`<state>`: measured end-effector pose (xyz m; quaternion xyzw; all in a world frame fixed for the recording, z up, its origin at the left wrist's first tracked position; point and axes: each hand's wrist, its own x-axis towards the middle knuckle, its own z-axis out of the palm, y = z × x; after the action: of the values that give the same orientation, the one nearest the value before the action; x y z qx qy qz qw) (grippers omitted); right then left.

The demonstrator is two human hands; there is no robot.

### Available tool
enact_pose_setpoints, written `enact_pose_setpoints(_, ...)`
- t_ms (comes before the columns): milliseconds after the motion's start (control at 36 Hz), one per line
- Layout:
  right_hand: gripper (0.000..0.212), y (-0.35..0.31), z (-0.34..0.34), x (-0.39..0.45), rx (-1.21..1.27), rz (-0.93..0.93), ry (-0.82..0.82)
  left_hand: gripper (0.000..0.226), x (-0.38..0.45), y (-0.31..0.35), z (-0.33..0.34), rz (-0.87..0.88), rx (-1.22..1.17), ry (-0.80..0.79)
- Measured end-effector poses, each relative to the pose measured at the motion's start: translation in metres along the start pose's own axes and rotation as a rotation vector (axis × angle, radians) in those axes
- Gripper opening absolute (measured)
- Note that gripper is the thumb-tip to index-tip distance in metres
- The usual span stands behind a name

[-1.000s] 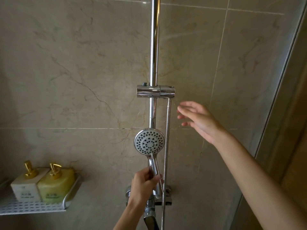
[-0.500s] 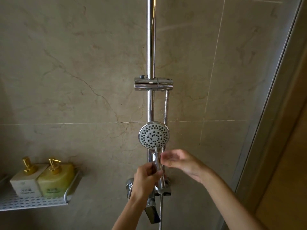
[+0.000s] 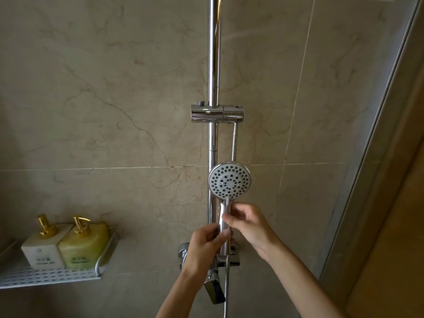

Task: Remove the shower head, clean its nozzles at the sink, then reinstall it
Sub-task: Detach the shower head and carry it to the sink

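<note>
**Both hands on the upright shower head handle**

Below the empty chrome holder (image 3: pixel 217 113), the shower head (image 3: pixel 230 180) stands upright, face toward the camera. Left hand (image 3: pixel 203 245) grasps the lower handle; right hand (image 3: pixel 249 226) pinches it just above.

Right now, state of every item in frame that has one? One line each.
shower head: out of the slider bracket, upright, nozzle face toward the camera
left hand: grips the lower handle
right hand: pinches the handle just below the head
slider bracket: on the rail, cradle empty
hose: hangs from the bracket
two pump bottles: upright on the shelf, side by side
</note>
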<state>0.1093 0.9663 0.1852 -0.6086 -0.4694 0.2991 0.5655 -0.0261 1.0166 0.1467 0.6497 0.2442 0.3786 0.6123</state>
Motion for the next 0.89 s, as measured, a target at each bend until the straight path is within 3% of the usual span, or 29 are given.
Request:
enact_pose_setpoints(250,0.016,-0.005,0.002,-0.005,0.001,0.022,0.051,0.018,0.000,0.001,-0.008,-0.024,0.042,-0.078)
enact_pose_setpoints(389,0.018,-0.007,0.001,-0.006,-0.025,0.042,0.085,0.038,0.001,0.004,-0.009,-0.035,0.078,-0.111)
enact_pose_setpoints(528,0.022,-0.009,0.002,-0.012,-0.016,0.063,0.110,0.013,0.002,0.000,-0.010,-0.019,0.115,-0.160)
enact_pose_setpoints(667,0.018,-0.009,0.001,-0.018,-0.040,0.037,0.168,0.028,0.003,0.002,-0.006,-0.008,0.170,-0.178)
enact_pose_setpoints(889,0.021,-0.012,-0.011,-0.045,0.004,0.039,0.263,0.029,-0.005,0.007,0.014,0.018,0.133,-0.299)
